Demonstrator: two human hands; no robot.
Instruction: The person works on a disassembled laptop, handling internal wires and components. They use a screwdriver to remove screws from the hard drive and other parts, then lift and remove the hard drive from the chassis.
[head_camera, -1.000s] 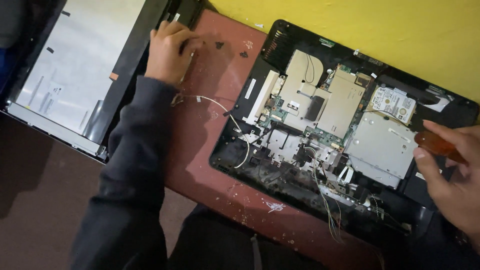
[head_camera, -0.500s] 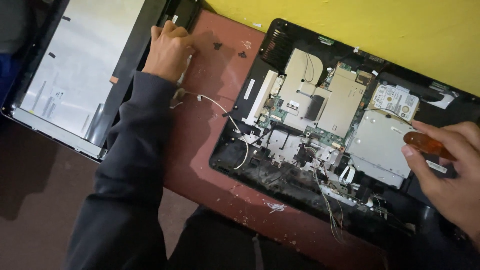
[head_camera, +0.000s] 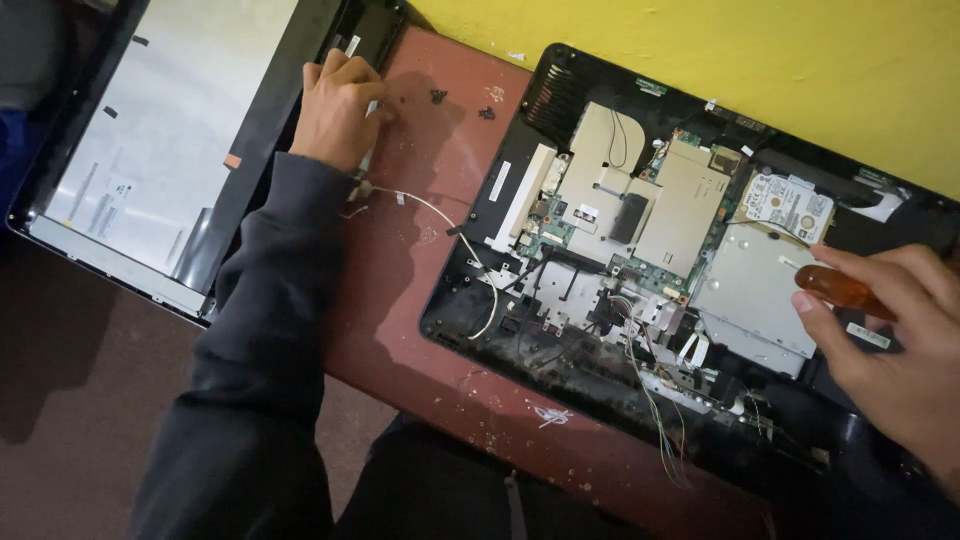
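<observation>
An opened black all-in-one computer chassis (head_camera: 560, 80) lies on a reddish-brown table (head_camera: 400, 290), its circuit boards, metal shields and hard drive (head_camera: 790, 205) exposed. My right hand (head_camera: 890, 340) grips the orange handle of a screwdriver (head_camera: 835, 290) over the silver drive cage (head_camera: 750, 295). My left hand (head_camera: 335, 110), in a dark sleeve, is curled at the table's far edge beside the detached display panel (head_camera: 170, 150); it seems to pinch a thin white cable end. A white cable (head_camera: 450, 225) runs from there to the chassis.
Small dark screws (head_camera: 438, 96) lie on the table near my left hand. A yellow wall (head_camera: 750, 50) stands behind the chassis. Loose coloured wires (head_camera: 660, 420) spill over the chassis's near edge. My dark-clothed legs (head_camera: 450, 490) are below the table edge.
My right hand with the screwdriver has moved left, further over the drive cage. My left hand has drawn slightly toward the display panel.
</observation>
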